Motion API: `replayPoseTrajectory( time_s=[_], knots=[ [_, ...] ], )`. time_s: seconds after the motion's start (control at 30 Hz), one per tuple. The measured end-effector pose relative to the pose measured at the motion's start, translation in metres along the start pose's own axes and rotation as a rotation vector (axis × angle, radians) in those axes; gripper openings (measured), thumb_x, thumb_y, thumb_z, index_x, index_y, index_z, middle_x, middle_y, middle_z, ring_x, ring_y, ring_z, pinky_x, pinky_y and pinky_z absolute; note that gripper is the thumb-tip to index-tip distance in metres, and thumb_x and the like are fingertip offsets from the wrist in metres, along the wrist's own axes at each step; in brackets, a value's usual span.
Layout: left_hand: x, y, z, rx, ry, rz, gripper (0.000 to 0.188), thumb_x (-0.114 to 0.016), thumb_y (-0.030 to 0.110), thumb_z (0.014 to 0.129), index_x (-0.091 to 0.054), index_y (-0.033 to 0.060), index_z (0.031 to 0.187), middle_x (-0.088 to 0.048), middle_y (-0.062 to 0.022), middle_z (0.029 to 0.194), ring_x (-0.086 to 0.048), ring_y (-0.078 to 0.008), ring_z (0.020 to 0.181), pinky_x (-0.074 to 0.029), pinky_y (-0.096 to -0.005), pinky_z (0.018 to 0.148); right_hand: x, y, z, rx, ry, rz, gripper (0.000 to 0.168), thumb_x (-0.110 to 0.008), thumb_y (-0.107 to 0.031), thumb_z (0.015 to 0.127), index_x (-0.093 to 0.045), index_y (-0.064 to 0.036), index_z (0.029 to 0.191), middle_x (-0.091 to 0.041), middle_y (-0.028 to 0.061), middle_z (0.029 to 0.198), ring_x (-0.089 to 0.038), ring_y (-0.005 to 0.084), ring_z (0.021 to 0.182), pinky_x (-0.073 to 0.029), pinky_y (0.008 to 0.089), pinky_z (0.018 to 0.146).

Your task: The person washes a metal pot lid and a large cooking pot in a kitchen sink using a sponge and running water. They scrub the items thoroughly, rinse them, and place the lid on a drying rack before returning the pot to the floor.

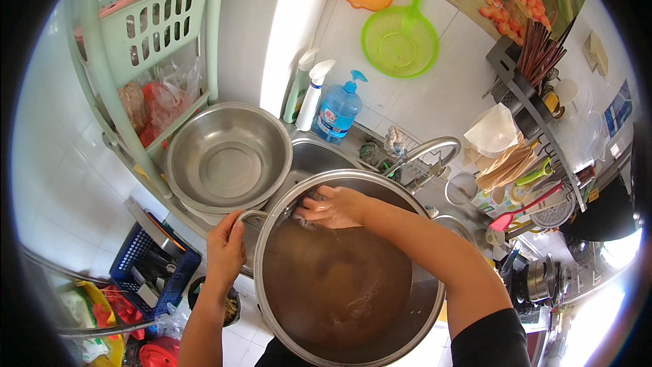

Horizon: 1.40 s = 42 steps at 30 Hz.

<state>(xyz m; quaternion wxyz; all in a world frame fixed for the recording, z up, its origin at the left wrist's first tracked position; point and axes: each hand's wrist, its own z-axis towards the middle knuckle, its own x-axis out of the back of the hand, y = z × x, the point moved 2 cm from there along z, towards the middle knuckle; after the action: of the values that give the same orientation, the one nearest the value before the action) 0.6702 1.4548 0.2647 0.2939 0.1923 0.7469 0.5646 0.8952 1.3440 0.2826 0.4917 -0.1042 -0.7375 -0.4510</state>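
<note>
A large metal pot (351,275) with brownish, cloudy water in it stands tilted over the sink (318,155). My left hand (226,244) grips the pot's loop handle (253,214) on its left side. Inside the far left part of the pot, my right hand (333,207) presses a greyish scrubber (305,221) against the inner wall; most of the scrubber is hidden under the fingers. The arched faucet (433,145) rises just behind the pot's rim.
A wide steel basin (229,163) sits left of the sink. Behind stand a blue soap pump bottle (337,112) and spray bottles (310,97). A green strainer (400,43) hangs on the wall. A rack of utensils (535,107) is at right, a blue crate (153,265) at lower left.
</note>
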Motion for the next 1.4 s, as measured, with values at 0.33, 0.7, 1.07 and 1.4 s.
replayPoseTrajectory(
  time_s=[0.33, 0.7, 1.07, 1.4],
  knots=[
    [0.001, 0.000, 0.001, -0.011, -0.012, 0.030, 0.026, -0.046, 0.017, 0.088, -0.053, 0.0041, 0.109, -0.038, 0.0053, 0.051, -0.034, -0.0042, 0.037, -0.027, -0.0203, 0.034, -0.023, -0.044, -0.062, -0.284, -0.282, -0.050, 0.033, -0.045, -0.021, 0.077, -0.055, -0.008, 0.105, -0.042, 0.0027, 0.121, -0.030, 0.0215, 0.120, -0.028, 0.0394, 0.092],
    [0.001, -0.005, 0.002, 0.021, 0.002, -0.007, 0.027, -0.046, 0.017, 0.087, -0.052, 0.0050, 0.111, -0.034, 0.0058, 0.049, -0.030, -0.0041, 0.038, -0.026, -0.0205, 0.036, 0.018, -0.102, -0.106, -0.505, -0.797, 0.171, 0.026, -0.050, -0.024, 0.076, -0.064, -0.007, 0.090, -0.055, 0.0086, 0.098, -0.045, 0.0262, 0.096, -0.033, 0.0374, 0.077],
    [-0.003, -0.004, -0.002, -0.039, 0.089, 0.039, 0.026, -0.047, 0.017, 0.087, -0.053, 0.0046, 0.109, -0.036, 0.0047, 0.049, -0.032, -0.0045, 0.038, -0.027, -0.0203, 0.035, 0.079, -0.153, -0.074, -0.355, -1.316, 0.989, 0.033, -0.050, -0.018, 0.072, -0.060, 0.000, 0.098, -0.058, 0.0160, 0.103, -0.055, 0.0319, 0.096, -0.040, 0.0449, 0.074],
    [-0.005, -0.005, -0.003, -0.052, 0.139, 0.058, 0.027, -0.048, 0.019, 0.086, -0.053, 0.0033, 0.108, -0.039, 0.0038, 0.050, -0.034, -0.0045, 0.039, -0.030, -0.0210, 0.036, 0.070, -0.187, 0.025, -0.386, -0.897, 1.779, 0.031, -0.044, -0.010, 0.072, -0.055, 0.013, 0.091, -0.056, 0.0290, 0.094, -0.056, 0.0373, 0.085, -0.044, 0.0428, 0.072]
  ],
)
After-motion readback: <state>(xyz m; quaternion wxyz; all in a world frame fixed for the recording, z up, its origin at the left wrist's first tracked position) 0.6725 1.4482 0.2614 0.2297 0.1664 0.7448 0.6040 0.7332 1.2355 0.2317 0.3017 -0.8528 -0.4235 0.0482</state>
